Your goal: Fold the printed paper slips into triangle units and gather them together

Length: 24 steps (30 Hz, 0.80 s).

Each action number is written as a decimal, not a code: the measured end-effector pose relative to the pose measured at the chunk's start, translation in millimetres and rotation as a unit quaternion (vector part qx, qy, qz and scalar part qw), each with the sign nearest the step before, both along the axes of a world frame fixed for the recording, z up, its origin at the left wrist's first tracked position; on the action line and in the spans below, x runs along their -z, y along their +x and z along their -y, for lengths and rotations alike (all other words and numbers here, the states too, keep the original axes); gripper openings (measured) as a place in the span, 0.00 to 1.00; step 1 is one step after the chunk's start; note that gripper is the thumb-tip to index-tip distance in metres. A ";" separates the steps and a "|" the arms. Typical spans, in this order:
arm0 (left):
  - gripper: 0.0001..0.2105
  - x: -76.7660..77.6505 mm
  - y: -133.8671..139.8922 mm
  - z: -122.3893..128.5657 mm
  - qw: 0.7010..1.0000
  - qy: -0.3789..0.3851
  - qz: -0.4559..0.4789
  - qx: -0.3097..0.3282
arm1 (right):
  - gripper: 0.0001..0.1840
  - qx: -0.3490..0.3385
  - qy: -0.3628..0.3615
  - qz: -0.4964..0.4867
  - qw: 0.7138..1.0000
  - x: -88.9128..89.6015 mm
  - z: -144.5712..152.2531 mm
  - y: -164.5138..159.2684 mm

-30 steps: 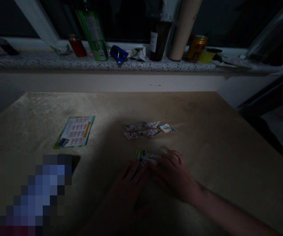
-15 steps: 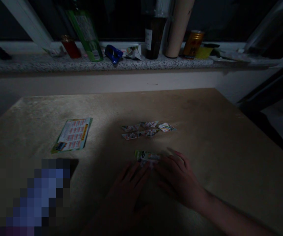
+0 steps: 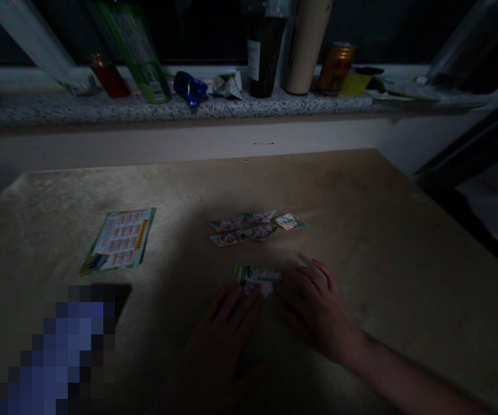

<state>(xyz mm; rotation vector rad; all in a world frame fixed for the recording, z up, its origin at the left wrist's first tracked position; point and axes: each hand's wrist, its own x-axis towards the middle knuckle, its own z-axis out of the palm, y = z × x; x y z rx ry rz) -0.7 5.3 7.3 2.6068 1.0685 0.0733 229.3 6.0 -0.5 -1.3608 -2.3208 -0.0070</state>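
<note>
In dim light, a small folded piece of printed paper point(image 3: 256, 275) lies on the beige table point(image 3: 383, 230). My left hand point(image 3: 225, 328) lies flat with its fingertips touching the paper's near left edge. My right hand point(image 3: 316, 308) presses flat on the paper's right end, fingers spread. Just beyond lie several small folded paper triangles point(image 3: 255, 226) in a cluster. A printed flyer point(image 3: 119, 239) lies flat to the left.
A granite sill point(image 3: 166, 106) at the back holds a green bottle point(image 3: 134, 40), a red jar point(image 3: 108, 78), a blue wrapper point(image 3: 189, 87), a dark bottle point(image 3: 261, 52), a beige cylinder point(image 3: 304, 46) and a gold can point(image 3: 335, 68). A blurred patch covers the lower left.
The view has tilted slightly, shifting everything up and left. My hands stay on the folded paper, my right fingers spreading a little.
</note>
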 end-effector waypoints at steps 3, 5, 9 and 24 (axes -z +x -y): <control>0.40 0.2 0.6 0.9 1.000 -0.004 -0.001 -0.003 | 0.15 0.003 -0.007 0.009 1.000 0.3 -1.4 0.4; 0.40 -0.9 0.8 1.0 1.000 -0.008 -0.002 -0.001 | 0.14 0.006 -0.006 0.005 1.000 0.6 -2.0 1.8; 0.39 -1.3 0.4 1.1 1.000 0.001 0.007 0.003 | 0.14 0.019 0.008 0.000 1.000 1.2 -2.9 5.7; 0.40 2.2 0.2 1.8 1.000 0.004 0.010 0.001 | 0.14 0.019 0.016 0.035 0.999 1.3 -3.3 6.0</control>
